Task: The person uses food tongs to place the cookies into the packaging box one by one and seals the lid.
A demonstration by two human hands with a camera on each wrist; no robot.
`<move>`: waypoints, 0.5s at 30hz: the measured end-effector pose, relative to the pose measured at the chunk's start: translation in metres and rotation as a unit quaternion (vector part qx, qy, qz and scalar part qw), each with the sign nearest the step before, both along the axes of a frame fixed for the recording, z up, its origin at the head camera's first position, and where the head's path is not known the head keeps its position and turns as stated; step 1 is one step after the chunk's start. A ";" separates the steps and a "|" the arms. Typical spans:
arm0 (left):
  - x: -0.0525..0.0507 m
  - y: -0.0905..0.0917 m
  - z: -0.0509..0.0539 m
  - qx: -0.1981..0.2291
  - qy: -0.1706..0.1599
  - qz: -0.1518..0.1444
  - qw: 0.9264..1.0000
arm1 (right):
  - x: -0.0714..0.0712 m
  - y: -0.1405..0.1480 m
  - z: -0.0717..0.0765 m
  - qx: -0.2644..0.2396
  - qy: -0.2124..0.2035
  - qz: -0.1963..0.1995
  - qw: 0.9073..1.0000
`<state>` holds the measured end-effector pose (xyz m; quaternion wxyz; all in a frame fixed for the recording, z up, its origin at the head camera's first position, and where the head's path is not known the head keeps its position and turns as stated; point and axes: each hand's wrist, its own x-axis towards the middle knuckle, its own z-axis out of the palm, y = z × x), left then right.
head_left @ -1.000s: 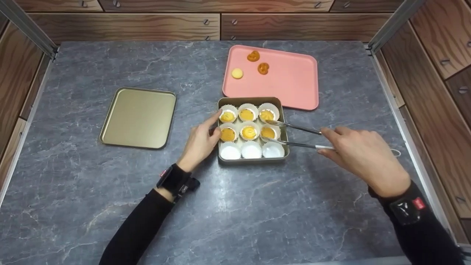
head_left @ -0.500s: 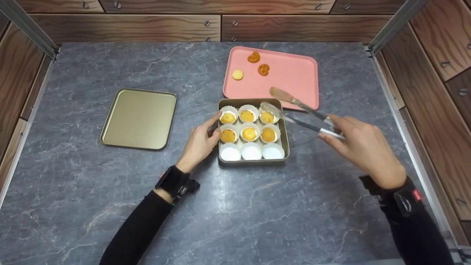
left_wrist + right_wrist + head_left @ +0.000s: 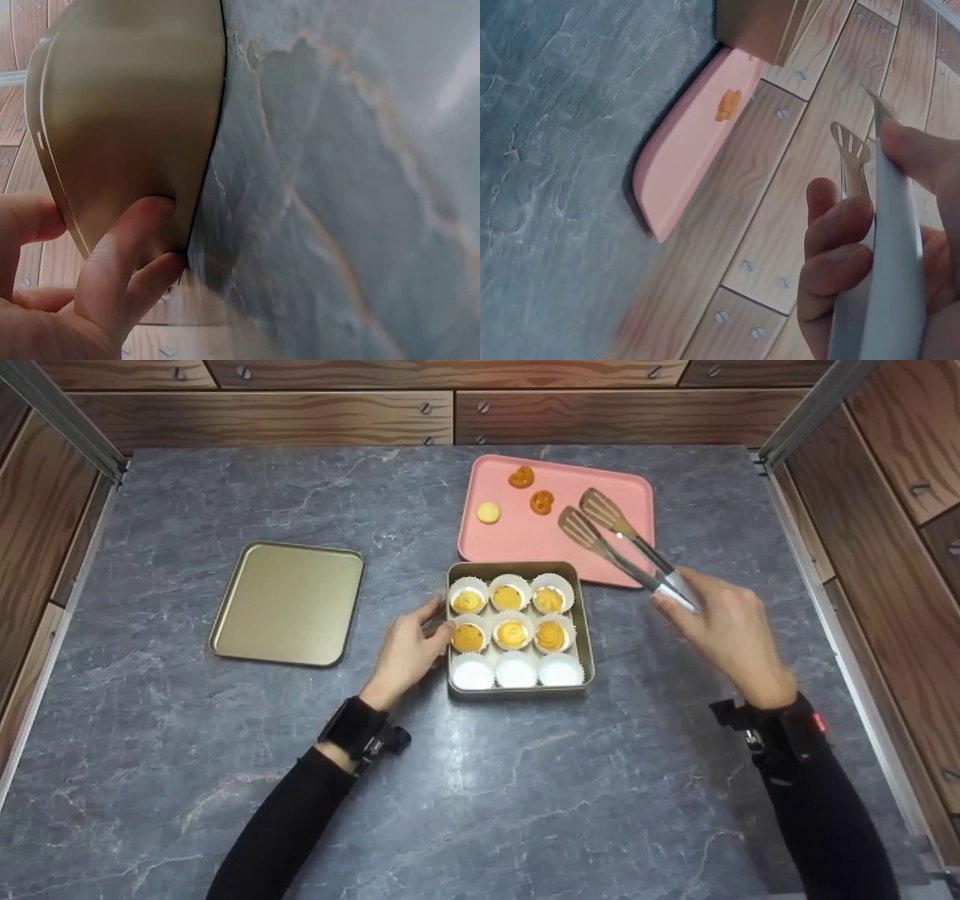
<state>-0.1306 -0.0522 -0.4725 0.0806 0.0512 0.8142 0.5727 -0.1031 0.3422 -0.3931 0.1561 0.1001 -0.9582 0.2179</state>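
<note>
In the head view my right hand [image 3: 727,630] grips a pair of slotted tongs [image 3: 637,559]. The tongs' two tips are spread slightly over the right part of the pink tray [image 3: 510,544], with nothing between them. On that tray lie two brown pretzels [image 3: 521,477] and a round pale-yellow cookie [image 3: 488,513]. My left hand [image 3: 412,649] touches the left side of a gold square tin [image 3: 589,660]. In the left wrist view its fingers [image 3: 150,217] rest against the tin's wall. Paper cups fill the tin. The two back rows hold yellow-orange cookies [image 3: 551,636]; the front cups [image 3: 517,671] look bare.
A gold lid [image 3: 289,604] lies on the grey marbled table [image 3: 300,502] to the left of the tin. The tray stands right behind the tin. Wood-patterned panels [image 3: 262,416] and metal posts [image 3: 67,420] border the table.
The tongs have risen out of the tin from the back-right cups and moved back over the pink tray, carrying nothing. My left hand stays at the tin's side.
</note>
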 end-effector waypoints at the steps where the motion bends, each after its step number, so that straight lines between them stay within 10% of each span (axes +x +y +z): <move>1: 0.000 0.000 0.001 -0.008 0.002 0.004 1.000 | -0.004 0.000 -0.001 -0.001 -0.003 -0.006 1.000; 15: -0.006 0.005 0.005 -0.037 0.020 0.029 0.999 | -0.047 0.005 -0.018 0.002 -0.040 -0.051 0.998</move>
